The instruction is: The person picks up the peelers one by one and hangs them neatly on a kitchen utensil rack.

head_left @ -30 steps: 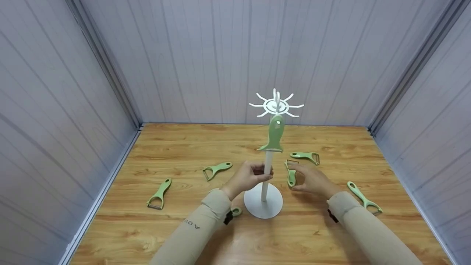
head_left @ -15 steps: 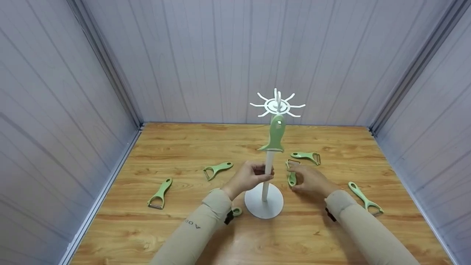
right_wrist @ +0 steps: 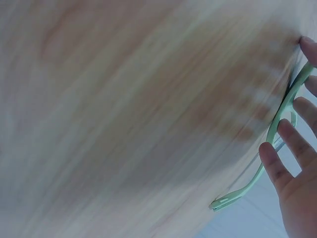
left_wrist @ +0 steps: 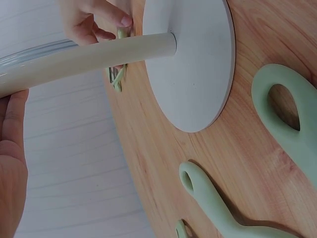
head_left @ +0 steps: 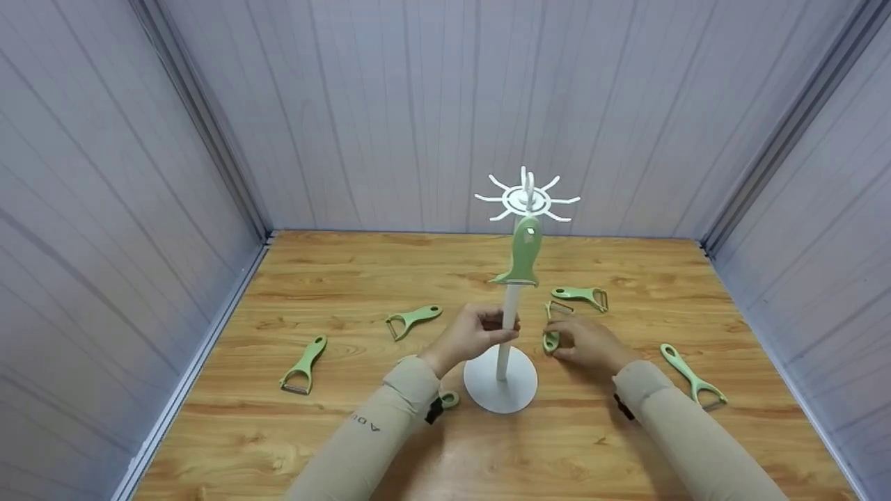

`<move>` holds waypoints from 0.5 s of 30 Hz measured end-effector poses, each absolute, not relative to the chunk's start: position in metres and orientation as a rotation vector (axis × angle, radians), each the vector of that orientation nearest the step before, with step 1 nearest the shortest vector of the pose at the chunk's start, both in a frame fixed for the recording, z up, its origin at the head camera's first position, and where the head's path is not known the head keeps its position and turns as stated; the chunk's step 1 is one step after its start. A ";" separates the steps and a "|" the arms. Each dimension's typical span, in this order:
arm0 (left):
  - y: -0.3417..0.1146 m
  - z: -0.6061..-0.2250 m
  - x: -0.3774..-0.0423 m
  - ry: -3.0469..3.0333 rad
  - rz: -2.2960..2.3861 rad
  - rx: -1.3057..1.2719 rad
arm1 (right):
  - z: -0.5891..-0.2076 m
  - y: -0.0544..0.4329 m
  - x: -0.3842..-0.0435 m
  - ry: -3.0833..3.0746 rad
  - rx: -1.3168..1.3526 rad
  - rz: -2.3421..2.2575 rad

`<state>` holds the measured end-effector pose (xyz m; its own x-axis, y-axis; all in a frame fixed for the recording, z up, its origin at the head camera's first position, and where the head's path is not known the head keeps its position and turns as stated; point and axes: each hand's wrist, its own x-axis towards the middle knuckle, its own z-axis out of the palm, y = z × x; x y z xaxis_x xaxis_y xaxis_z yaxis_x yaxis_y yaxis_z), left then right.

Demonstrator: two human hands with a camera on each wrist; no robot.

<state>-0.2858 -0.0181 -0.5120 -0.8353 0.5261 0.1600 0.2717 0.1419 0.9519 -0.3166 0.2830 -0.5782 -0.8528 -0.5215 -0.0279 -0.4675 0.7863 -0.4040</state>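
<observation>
My left hand point(head_left: 463, 341) grips the white pole of a hook stand point(head_left: 511, 306). From the stand's front hook hangs a green peeler point(head_left: 526, 254), blade down. Right of the round base point(head_left: 480, 383), my right hand point(head_left: 592, 341) pinches another green peeler point(head_left: 551, 342) lying on the table, thumb near the handle's end and fingers across its middle. The right wrist view shows fingertips along this peeler's thin edge point(right_wrist: 273, 126). Part of its handle is hidden under the fingers. In the left wrist view the right hand point(left_wrist: 96, 17) appears behind the pole.
Other green peelers lie on the wooden table point(head_left: 362, 445): one behind the right hand point(head_left: 574, 293), one at right point(head_left: 689, 372), two at left point(head_left: 418, 316) point(head_left: 305, 362). Another peeler point(head_left: 450, 399) is partly under the left forearm. Grey panel walls point(head_left: 390, 125) enclose the table.
The right hand's thumb and fingers have closed in on the peeler, which has turned slightly, its blade end shifting right. The left hand keeps its hold on the pole.
</observation>
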 end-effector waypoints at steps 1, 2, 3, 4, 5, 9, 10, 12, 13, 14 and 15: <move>-0.018 -0.512 -0.286 2.204 1.763 0.785 | -0.578 0.283 -0.317 2.840 -0.805 -0.582; -0.018 -0.512 -0.286 2.205 1.762 0.786 | -0.579 0.283 -0.317 2.843 -0.823 -0.577; -0.018 -0.511 -0.286 2.207 1.759 0.785 | -0.579 0.283 -0.318 2.848 -0.845 -0.569; -0.018 -0.511 -0.286 2.209 1.755 0.785 | -0.580 0.283 -0.318 2.854 -0.862 -0.562; -0.018 -0.511 -0.286 2.212 1.751 0.784 | -0.580 0.283 -0.318 2.861 -0.883 -0.552; -0.018 -0.511 -0.286 2.215 1.744 0.778 | -0.582 0.284 -0.318 2.889 -0.932 -0.573; -0.019 -0.511 -0.286 2.214 1.744 0.776 | -0.582 0.284 -0.318 2.892 -0.923 -0.595; -0.019 -0.511 -0.286 2.211 1.746 0.768 | -0.583 0.283 -0.317 2.896 -0.885 -0.648; -0.019 -0.511 -0.286 2.210 1.744 0.764 | -0.583 0.283 -0.316 2.899 -0.867 -0.669; -0.019 -0.512 -0.286 2.208 1.746 0.758 | -0.583 0.283 -0.316 2.901 -0.836 -0.692; -0.019 -0.512 -0.286 2.207 1.747 0.753 | -0.583 0.283 -0.315 2.902 -0.803 -0.717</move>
<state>-0.2856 -0.0188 -0.5117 -0.8422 0.5219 0.1351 0.2512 0.1582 0.9549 -0.3148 0.2827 -0.5828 -0.8644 -0.4970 0.0764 -0.4754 0.7582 -0.4463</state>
